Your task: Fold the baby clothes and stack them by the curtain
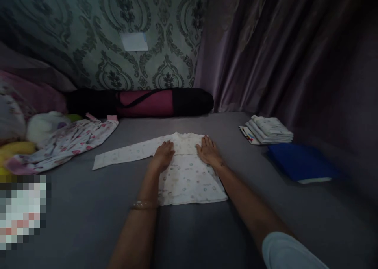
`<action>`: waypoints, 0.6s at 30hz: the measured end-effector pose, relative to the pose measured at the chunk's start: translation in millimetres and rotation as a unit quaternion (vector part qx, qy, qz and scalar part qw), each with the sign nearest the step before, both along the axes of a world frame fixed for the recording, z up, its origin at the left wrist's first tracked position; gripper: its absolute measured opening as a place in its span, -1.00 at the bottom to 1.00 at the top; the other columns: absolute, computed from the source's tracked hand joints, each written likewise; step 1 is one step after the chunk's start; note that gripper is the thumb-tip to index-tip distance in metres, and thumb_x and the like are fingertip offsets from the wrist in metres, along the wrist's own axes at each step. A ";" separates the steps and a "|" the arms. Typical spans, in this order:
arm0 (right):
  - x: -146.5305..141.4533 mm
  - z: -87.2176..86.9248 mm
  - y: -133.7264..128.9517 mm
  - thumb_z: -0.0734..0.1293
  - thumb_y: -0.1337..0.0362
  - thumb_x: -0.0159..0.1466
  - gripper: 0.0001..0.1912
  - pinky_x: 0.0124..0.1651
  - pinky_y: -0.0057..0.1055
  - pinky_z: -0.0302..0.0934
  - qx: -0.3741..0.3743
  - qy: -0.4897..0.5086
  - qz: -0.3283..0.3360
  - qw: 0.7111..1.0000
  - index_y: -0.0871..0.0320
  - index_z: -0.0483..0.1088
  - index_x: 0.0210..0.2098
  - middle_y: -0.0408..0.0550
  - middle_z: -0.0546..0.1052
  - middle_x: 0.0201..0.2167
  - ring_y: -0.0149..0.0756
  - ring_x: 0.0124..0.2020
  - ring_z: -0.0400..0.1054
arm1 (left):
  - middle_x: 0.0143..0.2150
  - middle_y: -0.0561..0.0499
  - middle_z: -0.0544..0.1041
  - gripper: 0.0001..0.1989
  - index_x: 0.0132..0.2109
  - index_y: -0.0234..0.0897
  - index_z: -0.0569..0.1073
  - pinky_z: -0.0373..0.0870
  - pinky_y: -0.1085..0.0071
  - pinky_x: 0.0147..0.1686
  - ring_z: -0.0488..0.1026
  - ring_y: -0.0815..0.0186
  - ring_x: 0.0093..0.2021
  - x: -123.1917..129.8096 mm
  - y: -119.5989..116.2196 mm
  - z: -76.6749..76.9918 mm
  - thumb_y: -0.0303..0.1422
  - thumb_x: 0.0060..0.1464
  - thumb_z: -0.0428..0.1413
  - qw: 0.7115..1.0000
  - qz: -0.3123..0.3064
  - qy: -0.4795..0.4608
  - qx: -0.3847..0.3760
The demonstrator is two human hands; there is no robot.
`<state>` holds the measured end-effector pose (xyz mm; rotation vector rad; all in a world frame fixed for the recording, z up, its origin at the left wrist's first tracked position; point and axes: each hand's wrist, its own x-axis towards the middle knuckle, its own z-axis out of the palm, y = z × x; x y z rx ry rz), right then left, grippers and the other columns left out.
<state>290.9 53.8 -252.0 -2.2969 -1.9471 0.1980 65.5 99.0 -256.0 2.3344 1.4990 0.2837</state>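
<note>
A small white long-sleeved shirt [189, 178] with a faint print lies spread on the grey bed sheet [124, 206]. Its left-hand sleeve stretches out flat to the left; on the right side no sleeve shows. My left hand [164, 155] rests on the shirt near the base of the outstretched sleeve, fingers extended. On the opposite side, near the shoulder, my right hand [209, 151] lies flat with its fingers pointing away from me. Both palms press on the cloth without gripping it.
To the right are a stack of folded clothes [269, 129] and a blue folded item [301, 162]. Printed clothing [76, 141] and a white plush toy [44, 127] lie at left. A black and maroon long bag [144, 103] runs along the wall, beside a curtain [233, 52].
</note>
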 end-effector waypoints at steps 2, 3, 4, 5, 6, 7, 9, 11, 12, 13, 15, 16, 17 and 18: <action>-0.2 -1.0 1.3 -0.12 0.04 0.37 -0.28 0.34 -0.15 -0.33 0.000 0.002 0.001 1.000 0.46 -0.12 0.34 0.16 -0.16 0.39 -0.09 0.38 -0.32 | 0.37 -0.20 0.06 -0.49 0.26 -0.31 0.21 -0.06 0.09 0.27 -0.05 0.06 0.37 -5.3 0.6 -1.5 -0.28 0.19 -0.13 1.000 0.000 0.002 -0.010; 0.0 -1.0 1.8 -0.12 0.05 0.37 -0.28 0.34 -0.14 -0.33 -0.001 0.002 -0.001 1.000 0.46 -0.12 0.34 0.16 -0.16 0.39 -0.09 0.38 -0.32 | 0.37 -0.17 0.06 -0.49 0.27 -0.27 0.21 -0.08 0.08 0.27 -0.06 0.08 0.37 -6.8 0.1 -1.8 -0.27 0.19 -0.13 1.000 0.003 -0.001 -0.014; 0.5 -0.9 2.2 -0.11 0.05 0.37 -0.28 0.34 -0.14 -0.32 -0.004 0.002 -0.003 1.000 0.46 -0.12 0.34 0.15 -0.16 0.39 -0.09 0.38 -0.32 | 0.38 -0.16 0.06 -0.49 0.27 -0.25 0.20 -0.09 0.07 0.28 -0.06 0.09 0.38 -7.4 -0.7 -1.7 -0.26 0.19 -0.13 1.000 0.007 -0.005 -0.020; 1.0 -0.3 2.4 -0.10 0.04 0.37 -0.28 0.33 -0.14 -0.31 -0.009 0.002 -0.004 1.000 0.46 -0.13 0.34 0.16 -0.17 0.39 -0.08 0.38 -0.32 | 0.38 -0.16 0.06 -0.49 0.27 -0.24 0.20 -0.11 0.06 0.28 -0.07 0.10 0.38 -6.8 -2.0 -1.1 -0.26 0.19 -0.13 1.000 0.009 -0.010 -0.024; 1.2 0.8 2.4 -0.10 0.04 0.37 -0.28 0.33 -0.13 -0.30 -0.014 0.002 -0.004 1.000 0.47 -0.13 0.34 0.17 -0.17 0.39 -0.06 0.38 -0.31 | 0.37 -0.16 0.06 -0.49 0.26 -0.24 0.21 -0.12 0.04 0.28 -0.08 0.09 0.38 -5.3 -3.4 0.2 -0.26 0.18 -0.12 0.999 0.011 -0.016 -0.029; 1.0 2.5 2.2 -0.09 0.05 0.37 -0.28 0.33 -0.12 -0.30 -0.018 0.000 -0.004 1.000 0.48 -0.12 0.34 0.19 -0.16 0.39 -0.05 0.38 -0.30 | 0.37 -0.17 0.07 -0.49 0.25 -0.25 0.23 -0.12 0.04 0.28 -0.07 0.08 0.38 -3.3 -4.6 2.5 -0.27 0.17 -0.10 0.999 0.013 -0.025 -0.032; -2.7 8.2 0.8 -0.08 0.06 0.37 -0.29 0.33 -0.07 -0.33 -0.001 -0.010 0.004 1.000 0.48 -0.08 0.33 0.24 -0.12 0.38 -0.02 0.37 -0.26 | 0.33 -0.20 0.16 -0.51 0.20 -0.28 0.30 -0.02 0.07 0.26 0.03 0.06 0.35 -0.6 -5.7 10.9 -0.29 0.13 -0.04 0.997 0.025 -0.062 -0.030; -12.1 15.6 -1.8 -0.07 0.08 0.38 -0.34 0.33 -0.04 -0.41 0.042 -0.021 0.034 0.998 0.41 -0.05 0.33 0.24 -0.09 0.37 -0.02 0.37 -0.24 | 0.18 -0.22 0.39 -0.53 0.15 -0.30 0.35 0.23 0.16 0.13 0.29 0.07 0.20 -5.3 -4.1 24.4 -0.28 0.10 -0.01 0.991 0.052 -0.124 -0.023; -18.7 19.0 -3.4 -0.07 0.09 0.38 -0.36 0.33 -0.04 -0.44 0.060 -0.020 0.059 0.996 0.35 -0.03 0.33 0.21 -0.09 0.37 -0.04 0.37 -0.24 | 0.06 -0.20 0.49 -0.53 0.15 -0.30 0.36 0.34 0.21 0.01 0.41 0.09 0.07 -12.5 -2.3 32.1 -0.26 0.10 -0.01 0.986 0.073 -0.151 -0.021; -26.1 21.8 -5.2 -0.08 0.08 0.39 -0.37 0.33 -0.04 -0.44 0.068 -0.013 0.091 0.993 0.29 -0.03 0.34 0.18 -0.09 0.38 -0.06 0.38 -0.25 | -0.09 -0.16 0.55 -0.52 0.15 -0.30 0.36 0.40 0.25 -0.12 0.49 0.12 -0.08 -23.3 -0.4 39.4 -0.23 0.12 -0.03 0.979 0.100 -0.175 -0.016; -41.3 24.5 -9.0 -0.09 0.05 0.39 -0.38 0.33 -0.07 -0.41 0.051 0.012 0.157 0.986 0.19 -0.04 0.35 0.09 -0.13 0.39 -0.11 0.38 -0.29 | -0.28 -0.10 0.56 -0.50 0.16 -0.33 0.35 0.41 0.29 -0.24 0.51 0.16 -0.26 -54.5 2.4 50.5 -0.20 0.13 -0.05 0.970 0.165 -0.180 0.004; -48.0 24.3 -10.8 -0.10 0.02 0.39 -0.38 0.33 -0.07 -0.38 0.032 0.023 0.180 0.983 0.16 -0.05 0.35 0.06 -0.15 0.40 -0.13 0.39 -0.32 | -0.30 -0.10 0.54 -0.52 0.13 -0.34 0.38 0.40 0.30 -0.25 0.50 0.16 -0.26 -73.0 2.6 53.1 -0.21 0.13 -0.07 0.960 0.212 -0.180 0.030; -53.5 23.4 -12.5 -0.11 0.00 0.39 -0.37 0.33 -0.06 -0.37 0.012 0.030 0.195 0.980 0.13 -0.06 0.36 0.03 -0.17 0.40 -0.13 0.39 -0.34 | -0.29 -0.12 0.54 -0.54 0.10 -0.36 0.40 0.40 0.30 -0.24 0.49 0.13 -0.23 -91.8 1.7 53.6 -0.22 0.13 -0.06 0.948 0.260 -0.175 0.044; -57.6 22.2 -13.9 -0.11 -0.01 0.38 -0.37 0.33 -0.04 -0.37 -0.007 0.033 0.202 0.979 0.10 -0.07 0.36 0.01 -0.17 0.40 -0.14 0.39 -0.35 | -0.27 -0.17 0.54 -0.57 0.05 -0.39 0.43 0.39 0.27 -0.21 0.48 0.09 -0.18 -109.4 -0.4 52.2 -0.25 0.11 -0.04 0.933 0.315 -0.166 0.048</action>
